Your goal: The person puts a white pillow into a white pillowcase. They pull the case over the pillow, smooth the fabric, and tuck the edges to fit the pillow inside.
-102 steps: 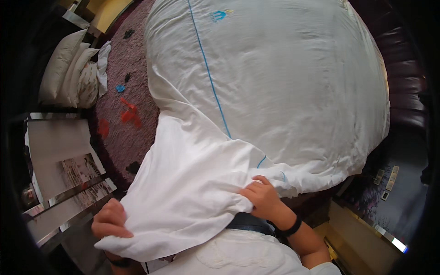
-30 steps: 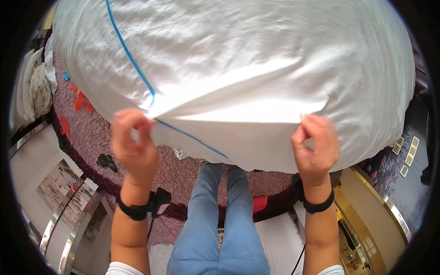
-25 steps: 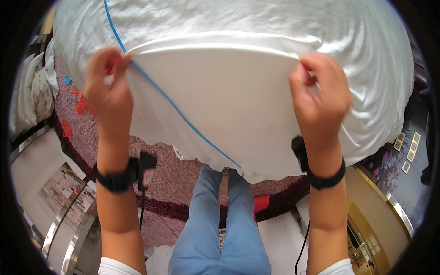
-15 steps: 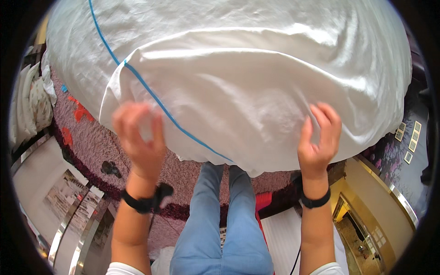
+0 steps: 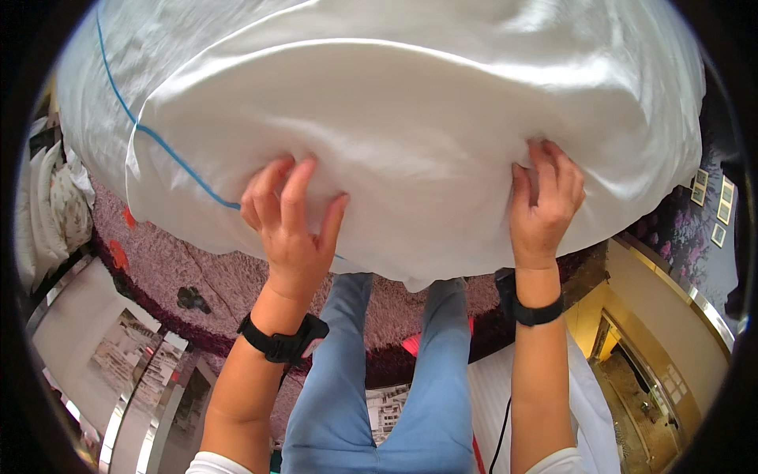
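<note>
A large white sheet (image 5: 410,134) spreads over the whole upper part of the view, its near part folded back into a raised curved layer. A blue line (image 5: 180,160) runs down its left side and passes behind my left hand (image 5: 292,213). That hand lies on the cloth with fingers bent and thumb spread wide, holding nothing. Farther right, my right hand (image 5: 545,201) rests its curled fingertips on the sheet, thumb apart from the fingers. Both wrists wear black straps.
Under the sheet's near edge lies a purple shaggy rug (image 5: 213,276) with red patches. Pillows (image 5: 67,205) are stacked at the far left. A white striped cloth (image 5: 505,387) lies by my right leg, with a black cable (image 5: 502,434) over it. Small frames (image 5: 723,201) hang at the right.
Both hands have come down onto the sheet, the left moving rightward and the right slightly upward. The blue line sits farther left, and my legs stand wider apart.
</note>
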`<action>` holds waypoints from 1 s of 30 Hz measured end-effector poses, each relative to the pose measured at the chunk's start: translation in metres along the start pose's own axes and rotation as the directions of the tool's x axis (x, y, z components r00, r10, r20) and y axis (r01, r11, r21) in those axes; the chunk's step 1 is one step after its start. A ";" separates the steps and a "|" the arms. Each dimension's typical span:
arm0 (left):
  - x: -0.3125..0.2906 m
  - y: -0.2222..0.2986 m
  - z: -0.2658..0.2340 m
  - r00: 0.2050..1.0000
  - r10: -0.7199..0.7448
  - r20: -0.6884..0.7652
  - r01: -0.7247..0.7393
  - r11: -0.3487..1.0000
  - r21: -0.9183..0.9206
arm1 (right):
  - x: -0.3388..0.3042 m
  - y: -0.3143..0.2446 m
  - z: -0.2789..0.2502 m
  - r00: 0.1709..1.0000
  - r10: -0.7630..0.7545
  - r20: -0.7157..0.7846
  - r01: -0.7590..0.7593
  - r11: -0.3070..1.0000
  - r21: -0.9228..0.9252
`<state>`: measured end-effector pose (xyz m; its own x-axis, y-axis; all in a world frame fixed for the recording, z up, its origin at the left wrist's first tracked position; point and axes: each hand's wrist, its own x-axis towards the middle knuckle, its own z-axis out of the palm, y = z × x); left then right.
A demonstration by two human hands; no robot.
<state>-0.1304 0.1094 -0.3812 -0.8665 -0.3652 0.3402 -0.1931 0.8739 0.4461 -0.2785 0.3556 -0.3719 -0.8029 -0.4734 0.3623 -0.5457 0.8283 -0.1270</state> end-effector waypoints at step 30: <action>0.018 0.316 0.163 0.930 0.184 0.318 -0.143 0.979 -0.148 | -0.059 0.284 -0.045 0.423 0.872 0.246 -0.736 0.172 0.655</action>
<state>-0.2825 0.4313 -0.3690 -0.9879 -0.0764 0.1351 0.0033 0.8599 0.5104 -0.3748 0.6325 -0.3875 -0.8748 0.4478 -0.1850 0.3395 0.2942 -0.8934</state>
